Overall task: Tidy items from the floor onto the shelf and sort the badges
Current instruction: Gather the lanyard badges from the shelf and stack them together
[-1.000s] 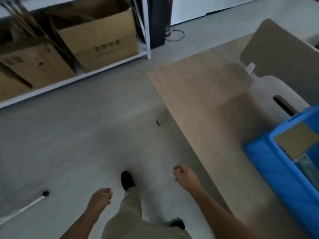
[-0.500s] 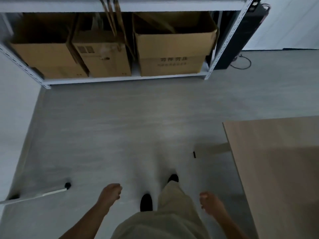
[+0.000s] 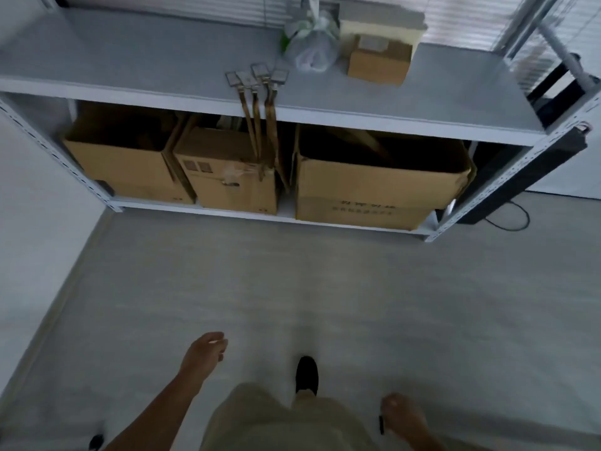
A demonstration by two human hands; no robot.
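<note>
Grey shelf (image 3: 130, 60) ahead holds the badges (image 3: 257, 76), lanyards dangling over its near edge. We judge we're approaching to sort them; left hand (image 3: 203, 356) and right hand (image 3: 401, 418) loosely curled, empty.

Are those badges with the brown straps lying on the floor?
No, the badges lie on the grey shelf, near its front edge, with their brown straps hanging down over it.
</note>
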